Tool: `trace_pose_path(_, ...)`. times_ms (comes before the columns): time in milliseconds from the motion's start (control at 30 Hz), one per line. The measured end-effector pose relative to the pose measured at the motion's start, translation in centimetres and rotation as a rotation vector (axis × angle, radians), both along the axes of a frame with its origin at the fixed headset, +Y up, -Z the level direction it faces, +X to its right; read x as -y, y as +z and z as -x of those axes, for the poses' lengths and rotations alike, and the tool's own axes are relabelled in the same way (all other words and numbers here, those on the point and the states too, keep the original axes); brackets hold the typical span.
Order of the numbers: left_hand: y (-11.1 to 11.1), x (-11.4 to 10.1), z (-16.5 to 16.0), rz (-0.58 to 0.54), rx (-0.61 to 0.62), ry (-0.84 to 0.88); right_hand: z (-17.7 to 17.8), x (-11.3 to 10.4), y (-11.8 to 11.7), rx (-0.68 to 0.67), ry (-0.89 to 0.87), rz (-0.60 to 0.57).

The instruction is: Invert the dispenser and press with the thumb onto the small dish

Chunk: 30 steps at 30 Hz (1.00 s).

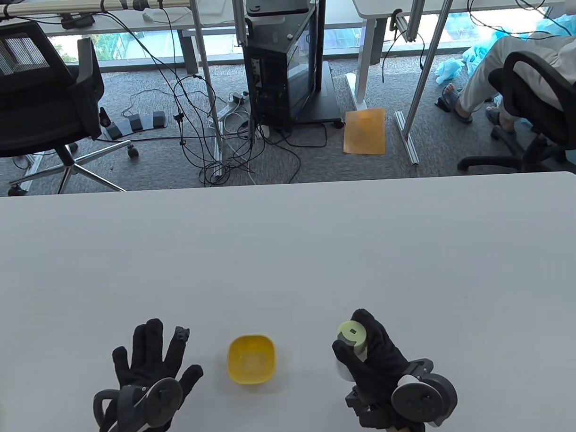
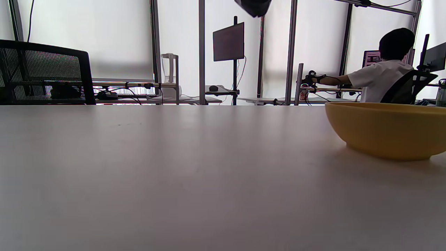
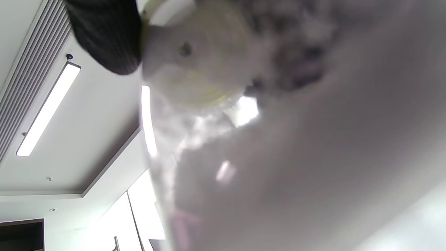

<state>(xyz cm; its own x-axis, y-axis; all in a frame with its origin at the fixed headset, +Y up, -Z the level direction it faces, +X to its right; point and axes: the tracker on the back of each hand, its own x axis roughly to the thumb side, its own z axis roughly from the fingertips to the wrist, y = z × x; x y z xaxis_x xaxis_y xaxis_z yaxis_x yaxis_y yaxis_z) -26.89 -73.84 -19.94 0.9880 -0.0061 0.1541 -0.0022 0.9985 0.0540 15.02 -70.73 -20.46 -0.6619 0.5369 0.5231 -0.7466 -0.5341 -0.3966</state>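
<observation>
A small yellow dish [image 1: 251,359] stands on the grey table [image 1: 289,253] near the front edge, between my hands. It also shows at the right of the left wrist view [image 2: 388,130]. My right hand [image 1: 368,350] grips a dispenser [image 1: 351,348] with a pale green top, held upright to the right of the dish. In the right wrist view the dispenser [image 3: 195,59] is close and blurred, with a black finger [image 3: 104,35] beside it. My left hand [image 1: 153,355] rests flat on the table left of the dish, fingers spread and holding nothing.
The table's far edge [image 1: 287,185] lies well beyond the hands. Behind it are office chairs [image 1: 38,102], cables, a black equipment cart [image 1: 287,69] and a seated person [image 1: 523,70].
</observation>
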Motion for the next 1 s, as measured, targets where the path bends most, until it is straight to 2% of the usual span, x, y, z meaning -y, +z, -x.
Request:
trace_pose_path(133, 0.0, 0.0, 0.0, 0.000, -0.001, 0.002, -0.4, 0.2, 0.0, 0.080, 0.021, 0.051)
trace_pose_path(267, 0.0, 0.0, 0.0, 0.008, -0.001, 0.004, -0.9, 0.5, -0.2, 0.203, 0.129, 0.131)
trace_pose_path(467, 0.0, -0.1, 0.1, 0.003, 0.002, 0.010, -1.6, 1.2, -0.7, 0.283, 0.136, 0.210)
trace_pose_path(733, 0.1, -0.1, 0.1, -0.001, 0.007, 0.013, -2.2, 2.1, -1.4, 0.312, 0.160, 0.273)
trace_pose_path(1000, 0.1, -0.1, 0.1, -0.001, 0.009, 0.009, -2.1, 1.6, -1.3, 0.289, 0.180, 0.247)
